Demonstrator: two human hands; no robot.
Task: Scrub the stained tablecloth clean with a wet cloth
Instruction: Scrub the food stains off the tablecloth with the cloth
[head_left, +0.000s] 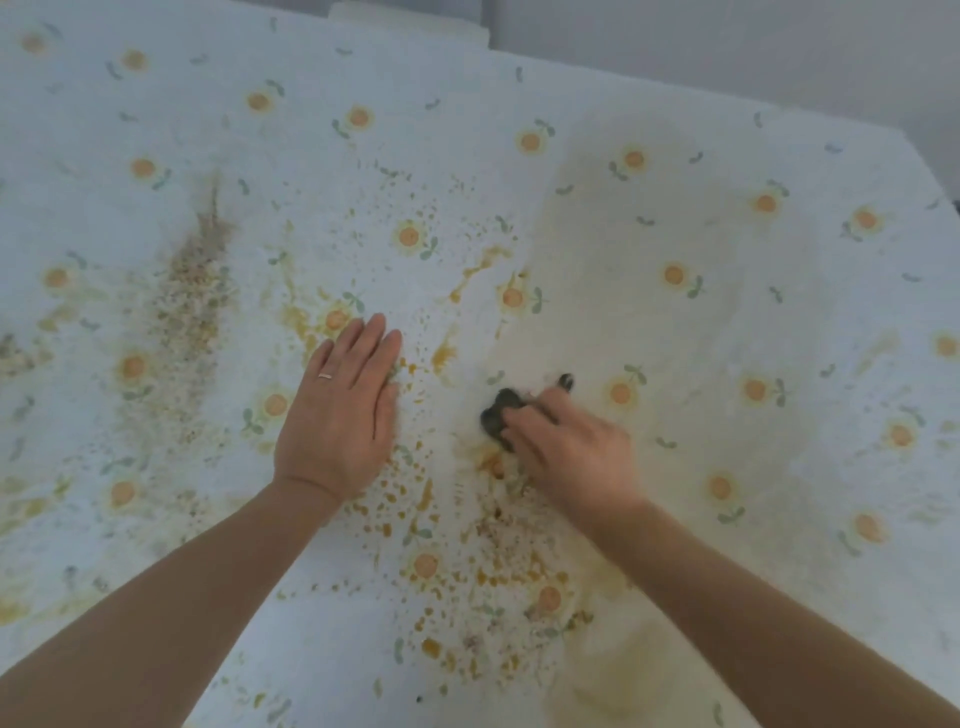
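Note:
A white tablecloth (649, 78) printed with orange flowers covers the whole table. Orange and brown stains and specks spread over its middle and left, with a brown streak (192, 291) at the left. My right hand (571, 452) grips a small dark wet cloth (498, 415) and presses it onto an orange stain in the middle. The cloth is mostly hidden under my fingers. My left hand (343, 410) lies flat on the tablecloth just left of it, fingers straight, with a ring on one finger.
To the right of the cloth the tablecloth shows a wide yellowish damp patch (675, 322). The table's far edge (727, 106) runs along the top right, with a grey wall behind it. A pale object (410, 21) sits at the far edge.

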